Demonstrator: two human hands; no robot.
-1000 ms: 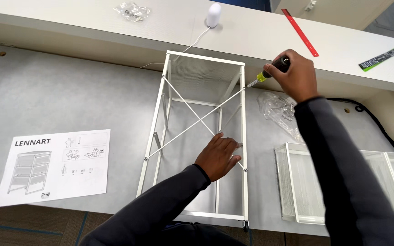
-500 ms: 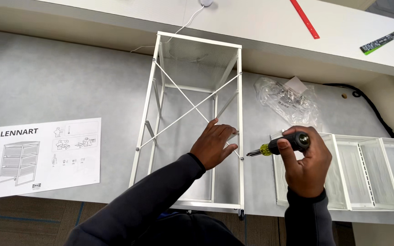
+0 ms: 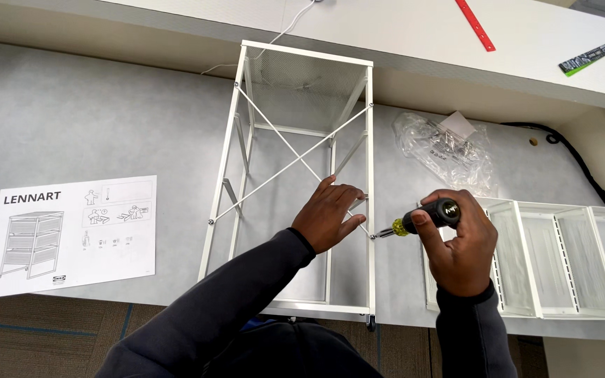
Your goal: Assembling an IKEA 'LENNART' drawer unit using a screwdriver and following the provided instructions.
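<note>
Screw hidden behind screwdriver [image 3: 414, 220] tip.

Bright, even overhead light — soft shadows, sharp focus, slight bending at edges.

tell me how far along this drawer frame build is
Done: the white metal frame stands assembled on the grey surface, its crossed brace rods in place. In hand: the left hand steadies the frame's right post while the right hand holds a screwdriver, tip at the brace's lower right end. Left: the white mesh drawers lie beside the frame, not yet inserted.
</note>
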